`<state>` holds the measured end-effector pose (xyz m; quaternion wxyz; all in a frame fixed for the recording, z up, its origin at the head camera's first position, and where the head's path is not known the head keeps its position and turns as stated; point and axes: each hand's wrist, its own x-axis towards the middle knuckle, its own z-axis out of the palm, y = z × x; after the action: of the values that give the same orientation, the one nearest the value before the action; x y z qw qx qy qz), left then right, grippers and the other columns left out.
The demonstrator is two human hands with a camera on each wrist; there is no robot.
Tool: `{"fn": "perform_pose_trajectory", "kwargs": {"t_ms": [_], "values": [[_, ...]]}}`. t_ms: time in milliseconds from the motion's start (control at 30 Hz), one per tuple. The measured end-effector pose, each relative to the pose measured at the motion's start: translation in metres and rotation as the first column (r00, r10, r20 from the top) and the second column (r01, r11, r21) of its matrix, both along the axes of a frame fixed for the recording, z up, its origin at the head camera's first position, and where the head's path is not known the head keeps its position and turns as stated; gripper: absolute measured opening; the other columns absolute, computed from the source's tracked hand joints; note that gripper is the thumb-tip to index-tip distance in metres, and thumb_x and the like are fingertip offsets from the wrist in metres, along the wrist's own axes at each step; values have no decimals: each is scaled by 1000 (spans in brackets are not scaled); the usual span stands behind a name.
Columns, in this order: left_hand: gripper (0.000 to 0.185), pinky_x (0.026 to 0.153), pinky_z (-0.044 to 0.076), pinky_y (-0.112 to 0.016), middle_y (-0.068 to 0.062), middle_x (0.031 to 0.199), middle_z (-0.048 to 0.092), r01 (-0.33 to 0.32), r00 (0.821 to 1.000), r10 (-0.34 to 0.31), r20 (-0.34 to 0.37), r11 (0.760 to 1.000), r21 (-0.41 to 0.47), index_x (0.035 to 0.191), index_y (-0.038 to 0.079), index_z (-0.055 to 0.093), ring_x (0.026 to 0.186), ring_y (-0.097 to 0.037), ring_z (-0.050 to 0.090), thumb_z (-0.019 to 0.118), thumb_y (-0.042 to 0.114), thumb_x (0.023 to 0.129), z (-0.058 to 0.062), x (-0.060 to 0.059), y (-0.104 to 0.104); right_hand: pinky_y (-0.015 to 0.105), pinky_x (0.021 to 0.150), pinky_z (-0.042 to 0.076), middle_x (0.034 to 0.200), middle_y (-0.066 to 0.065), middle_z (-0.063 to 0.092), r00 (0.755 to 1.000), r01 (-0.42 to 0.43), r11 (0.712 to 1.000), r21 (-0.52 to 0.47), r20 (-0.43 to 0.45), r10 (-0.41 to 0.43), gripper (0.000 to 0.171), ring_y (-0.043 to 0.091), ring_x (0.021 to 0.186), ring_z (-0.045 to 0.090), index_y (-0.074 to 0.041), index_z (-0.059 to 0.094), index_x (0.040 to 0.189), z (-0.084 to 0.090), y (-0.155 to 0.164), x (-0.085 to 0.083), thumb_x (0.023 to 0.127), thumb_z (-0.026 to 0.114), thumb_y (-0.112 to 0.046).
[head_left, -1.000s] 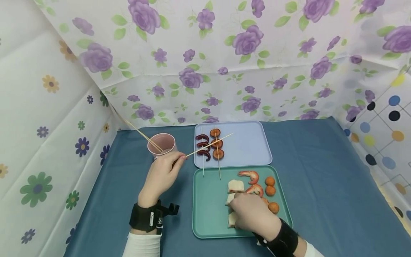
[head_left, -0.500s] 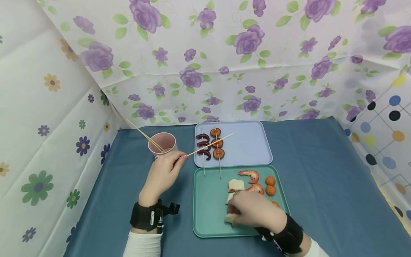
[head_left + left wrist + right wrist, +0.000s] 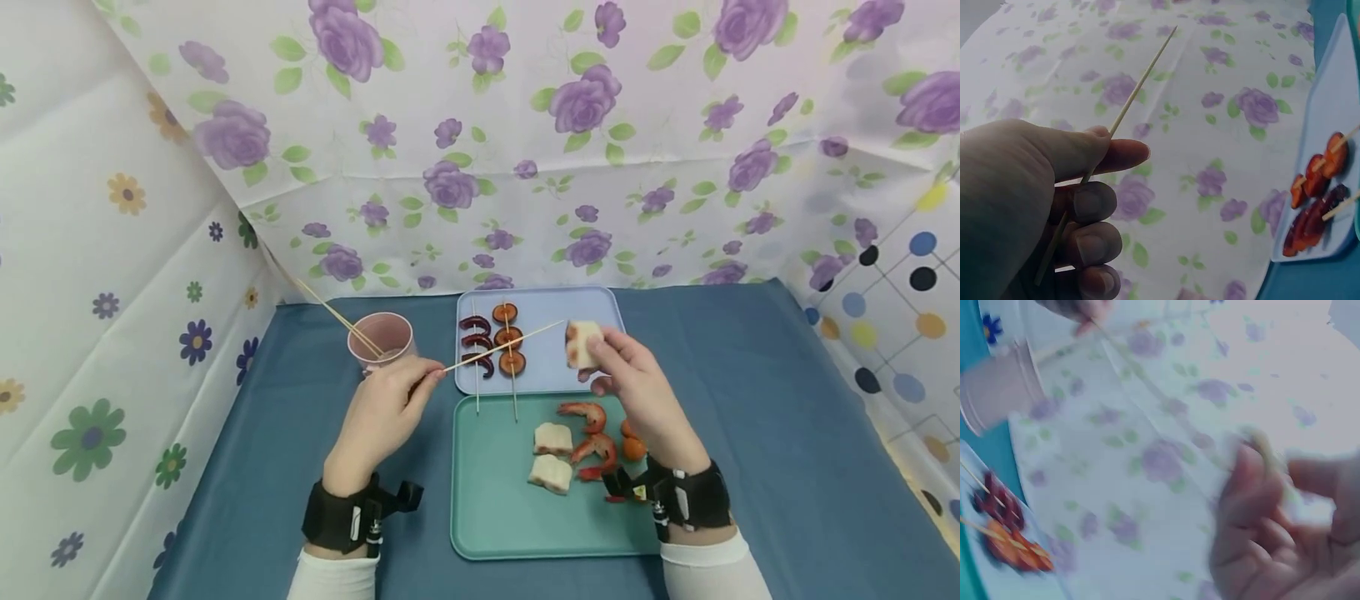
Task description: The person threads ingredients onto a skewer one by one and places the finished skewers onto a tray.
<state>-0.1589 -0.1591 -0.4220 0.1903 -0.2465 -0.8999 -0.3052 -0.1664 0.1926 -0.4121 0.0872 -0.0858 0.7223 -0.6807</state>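
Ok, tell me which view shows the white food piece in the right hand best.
The head view: the white piece sits clearly pinched in the right hand. The right wrist view is blurred, fingers hiding it; the left wrist view misses it.

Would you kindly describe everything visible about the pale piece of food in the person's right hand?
The piece of food is a small, blocky chunk, off-white with a browner edge on its left side; it looks soft, like tofu or fish cake. The right hand pinches it between thumb and fingertips, lifted above the lilac tray. The tip of the bare skewer, held by the left hand, points at it and nearly meets it.
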Motion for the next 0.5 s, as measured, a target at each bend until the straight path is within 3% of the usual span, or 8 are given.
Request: {"fn": "perform_pose_trajectory", "kwargs": {"t_ms": [67, 133, 300, 500], "values": [[11, 60, 44, -31, 4, 86, 66, 9, 1000, -9, -27, 1000, 4, 108, 10, 80, 66, -8, 52, 73, 17, 104, 4, 4, 1, 26, 70, 47, 100, 5, 60, 998, 65, 987, -145, 28, -62, 44, 17, 83, 57, -6, 57, 134, -3, -4, -2, 114, 50, -45], [9, 60, 44, -31, 4, 86, 66, 12, 999, -11, -53, 1000, 10, 108, 10, 80, 66, -8, 52, 75, 16, 103, 8, 7, 2, 25, 67, 42, 94, 3, 55, 993, 119, 968, -220, 40, -113, 42, 14, 76, 52, -8, 56, 129, -6, -7, -4, 115, 48, -46], [8, 58, 43, -30, 6, 84, 64, 22, 996, -20, -81, 1000, 14, 107, 13, 80, 65, -6, 50, 75, 16, 103, 16, 14, 3, 27, 65, 36, 90, 2, 49, 986, 160, 946, -281, 0, -167, 41, 15, 71, 42, -8, 56, 127, -10, -8, -6, 116, 45, -46], [8, 58, 42, -28, 8, 81, 61, 71, 994, -71, -81, 997, 2, 107, 13, 81, 65, -4, 49, 74, 17, 103, 15, 18, 10, 33, 65, 30, 86, 2, 45, 985, 154, 932, -329, -27, -173, 43, 18, 69, 37, -6, 58, 129, -10, -8, -5, 116, 44, -45]]}}
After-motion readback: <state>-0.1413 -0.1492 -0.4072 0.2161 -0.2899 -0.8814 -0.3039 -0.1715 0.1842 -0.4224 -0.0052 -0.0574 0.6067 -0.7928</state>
